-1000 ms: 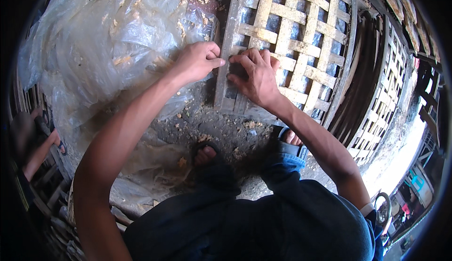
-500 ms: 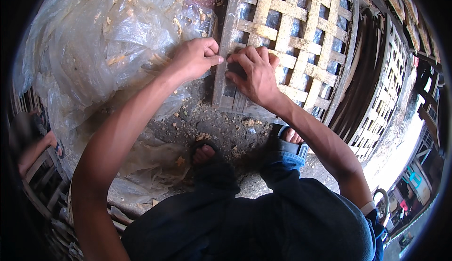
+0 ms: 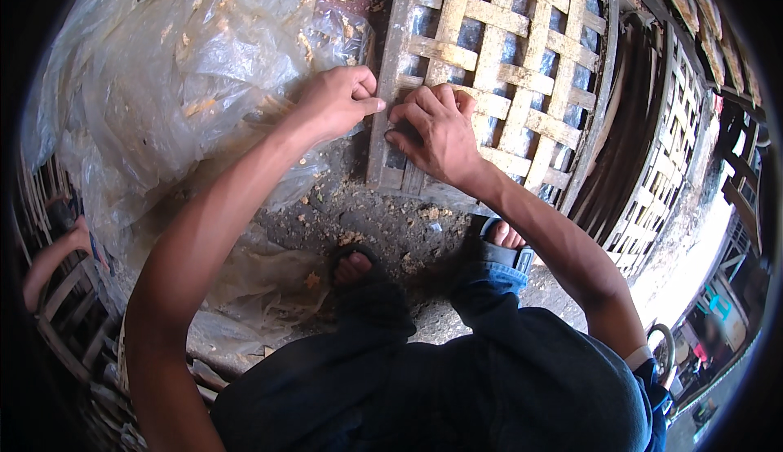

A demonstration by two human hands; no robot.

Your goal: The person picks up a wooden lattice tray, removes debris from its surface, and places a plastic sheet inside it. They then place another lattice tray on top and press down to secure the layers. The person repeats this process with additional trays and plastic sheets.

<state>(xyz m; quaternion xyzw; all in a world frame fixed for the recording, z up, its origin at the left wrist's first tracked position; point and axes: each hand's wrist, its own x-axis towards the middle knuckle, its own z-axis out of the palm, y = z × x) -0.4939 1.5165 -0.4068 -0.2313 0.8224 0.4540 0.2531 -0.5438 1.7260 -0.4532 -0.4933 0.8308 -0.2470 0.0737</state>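
Note:
A woven bamboo tray in a wooden frame lies in front of me, with bluish plastic showing through its gaps. My left hand is closed just beside the frame's left rail, its thumb pointing at the wood. Over the tray's near left corner, my right hand has its fingers curled toward the thumb, close to the same rail. Whatever either hand pinches is too small or hidden to make out.
Crumpled clear plastic sheeting heaps up on the left, scattered with pale crumbs. More woven trays stand stacked on the right. Crumbs litter the dark ground by my feet. Another person's limb shows at the far left.
My right hand has shifted slightly left toward the rail, its fingers closer to the thumb. The left hand has barely moved. The other person's limb at the far left has moved.

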